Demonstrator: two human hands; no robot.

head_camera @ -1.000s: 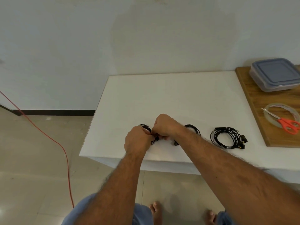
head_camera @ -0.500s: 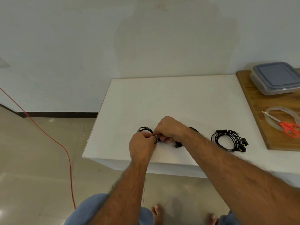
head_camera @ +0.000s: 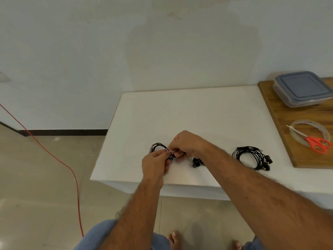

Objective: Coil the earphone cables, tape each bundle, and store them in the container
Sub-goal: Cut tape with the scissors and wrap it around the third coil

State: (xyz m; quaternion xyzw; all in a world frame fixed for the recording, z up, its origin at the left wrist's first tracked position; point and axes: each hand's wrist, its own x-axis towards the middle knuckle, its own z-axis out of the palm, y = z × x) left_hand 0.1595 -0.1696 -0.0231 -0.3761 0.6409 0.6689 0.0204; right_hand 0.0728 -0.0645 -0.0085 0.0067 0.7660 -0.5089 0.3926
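Note:
A coiled black earphone cable (head_camera: 157, 147) lies near the front of the white table (head_camera: 189, 112), partly under my hands. My left hand (head_camera: 155, 163) grips the coil from the near side. My right hand (head_camera: 185, 144) pinches a small piece of clear tape (head_camera: 170, 151) against the bundle. Black earbuds (head_camera: 196, 162) of another cable peek out under my right wrist. A third coiled cable (head_camera: 250, 157) with its earbuds lies apart to the right. The lidded grey container (head_camera: 302, 88) stands at the back right.
A wooden board (head_camera: 288, 141) at the table's right side carries the container, a roll of clear tape (head_camera: 310, 131) and orange-handled scissors (head_camera: 317, 143). A red cord (head_camera: 54, 156) runs across the floor on the left. My bare feet are below the table edge.
The camera view shifted slightly. My hands stay together on the left coil, and the fingers have worked a little, with the tape piece now showing between them.

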